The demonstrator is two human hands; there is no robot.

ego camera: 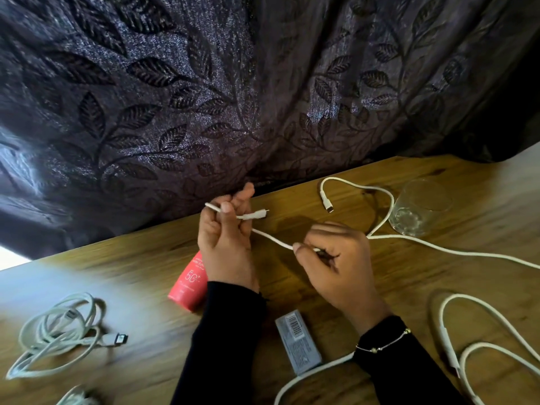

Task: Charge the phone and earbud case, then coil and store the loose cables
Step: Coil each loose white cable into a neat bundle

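Head-camera view over a wooden table [438, 276]: the left hand [226, 244], raised, curls its fingers around the plug end of a white cable [271, 236]; the right hand [339, 258] pinches the same cable just beside it. Coiled cable [58, 331] lies far left, a drinking glass [418, 209] beyond, a red tube [190, 283] under the left wrist.

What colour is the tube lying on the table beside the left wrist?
The tube is coral red with white print, seen in the head view.
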